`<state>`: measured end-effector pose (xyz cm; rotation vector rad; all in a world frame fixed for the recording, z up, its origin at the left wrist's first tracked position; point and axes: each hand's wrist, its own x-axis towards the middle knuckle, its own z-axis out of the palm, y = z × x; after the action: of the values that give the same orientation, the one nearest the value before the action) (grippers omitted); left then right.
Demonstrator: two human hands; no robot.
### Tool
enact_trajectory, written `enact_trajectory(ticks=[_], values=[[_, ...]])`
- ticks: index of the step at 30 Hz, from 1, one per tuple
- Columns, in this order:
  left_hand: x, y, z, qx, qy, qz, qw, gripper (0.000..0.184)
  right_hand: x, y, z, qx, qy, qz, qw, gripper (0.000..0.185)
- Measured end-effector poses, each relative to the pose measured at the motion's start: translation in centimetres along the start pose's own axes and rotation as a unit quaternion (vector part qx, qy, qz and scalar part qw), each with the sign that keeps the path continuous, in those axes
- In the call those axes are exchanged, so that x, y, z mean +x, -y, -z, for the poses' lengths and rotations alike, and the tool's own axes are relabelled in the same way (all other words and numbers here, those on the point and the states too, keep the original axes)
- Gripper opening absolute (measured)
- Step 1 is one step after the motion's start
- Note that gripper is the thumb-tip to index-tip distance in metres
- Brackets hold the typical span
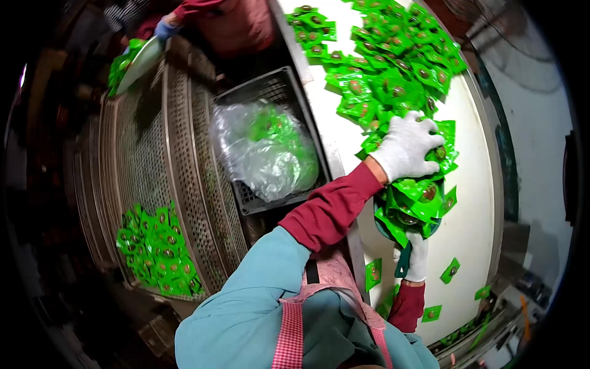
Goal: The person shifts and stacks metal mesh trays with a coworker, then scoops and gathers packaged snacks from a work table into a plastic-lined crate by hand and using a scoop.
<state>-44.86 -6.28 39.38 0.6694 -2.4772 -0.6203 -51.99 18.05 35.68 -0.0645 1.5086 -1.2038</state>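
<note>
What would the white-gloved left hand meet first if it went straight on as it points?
Likely the small, shiny green plastic packets just ahead, heaped on the flat white work surface; the left hand seems to rest on some of them. Depth is unclear from this one view.

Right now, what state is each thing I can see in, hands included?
Left hand: gloved, fingers spread, on green packets
Right hand: gloved, closed around the scoop's handle
Scoop: heaped with packets
White table: partly covered, packets piled and scattered
Black crate: open-topped, holding a bag
Clear bag: crumpled, green showing through
Perforated metal tray: packets heaped at one end
Co-worker's blue-gloved hand: gripping a tilted white dish
</note>
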Motion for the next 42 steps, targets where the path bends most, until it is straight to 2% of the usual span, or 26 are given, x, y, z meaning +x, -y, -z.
enact_trajectory(ticks=[3,7,8,9,13,14,15,16,19,21,23,27,29,30,32,35,37,39,41,42], values=[[-1.8,0.5,3.6,0.040,-0.050,0.014,0.998,0.043,-0.7,-0.3,-0.7,-0.033,-0.011,0.025,0.999,0.022],[-6.5,-0.5,11.4,0.106,-0.080,0.060,0.989,0.046,-2.9,-0.8,-4.6,-0.067,0.125,0.172,0.975,0.027],[-8.7,-0.7,14.3,0.108,-0.088,0.074,0.988,0.046,-5.1,-0.6,-7.6,-0.103,0.119,0.193,0.968,0.032],[-9.7,-2.9,16.3,0.135,-0.110,0.077,0.982,0.045,-6.7,0.2,-7.4,-0.117,0.175,0.182,0.961,0.034],[-17.4,-7.9,27.7,0.243,-0.184,0.152,0.940,0.044,-13.6,1.4,-12.7,-0.146,0.282,0.208,0.925,0.028],[-19.9,-9.7,30.7,0.267,-0.211,0.169,0.925,0.043,-17.5,1.4,-15.5,-0.128,0.275,0.214,0.928,0.024],[-22.7,-11.2,33.4,0.288,-0.238,0.188,0.908,0.042,-19.0,1.1,-16.6,-0.171,0.284,0.220,0.918,0.027],[-21.0,-8.5,33.1,0.301,-0.264,0.205,0.893,0.041,-14.6,3.6,-17.9,-0.204,0.321,0.206,0.901,0.026],[-29.7,-6.4,37.8,0.296,-0.334,0.257,0.857,0.041,-21.9,2.0,-28.2,-0.271,0.335,0.184,0.883,0.022],[-36.8,-5.5,40.1,0.346,-0.320,0.320,0.822,0.041,-20.0,-0.8,-32.3,-0.331,0.443,0.090,0.828,0.019],[-43.7,-5.1,41.8,0.350,-0.296,0.417,0.785,0.043,-20.3,-4.5,-37.1,-0.371,0.481,0.047,0.793,0.024],[-55.0,-2.9,39.2,0.266,-0.370,0.495,0.740,0.046,-21.8,-10.0,-43.0,-0.455,0.535,-0.063,0.710,0.026],[-59.8,-1.5,36.2,0.242,-0.420,0.498,0.719,0.047,-20.7,-12.8,-45.1,-0.533,0.543,-0.065,0.646,0.029],[-61.8,-1.2,34.8,0.222,-0.431,0.511,0.710,0.048,-17.7,-15.8,-45.3,-0.499,0.604,0.031,0.621,0.029],[-65.2,-1.4,31.8,0.179,-0.442,0.522,0.707,0.056,-17.5,-16.9,-46.2,-0.533,0.652,0.146,0.520,0.041],[-68.2,-4.0,29.1,0.141,-0.416,0.570,0.694,0.060,-18.9,-14.5,-48.1,-0.671,0.590,0.322,0.313,0.054],[-69.4,-5.9,27.6,0.106,-0.416,0.594,0.680,0.057,-23.9,-12.7,-49.4,-0.714,0.546,0.350,0.265,0.049],[-69.6,-7.5,26.3,0.123,-0.379,0.621,0.675,0.057,-25.4,-12.7,-49.3,-0.651,0.542,0.488,0.209,0.042],[-69.2,-9.1,25.0,0.118,-0.319,0.663,0.667,0.058,-27.3,-13.0,-49.0,-0.679,0.468,0.548,0.139,0.042],[-69.1,-9.6,24.2,0.173,-0.311,0.623,0.697,0.052,-27.0,-13.5,-48.3,-0.670,0.435,0.590,0.118,0.044]])
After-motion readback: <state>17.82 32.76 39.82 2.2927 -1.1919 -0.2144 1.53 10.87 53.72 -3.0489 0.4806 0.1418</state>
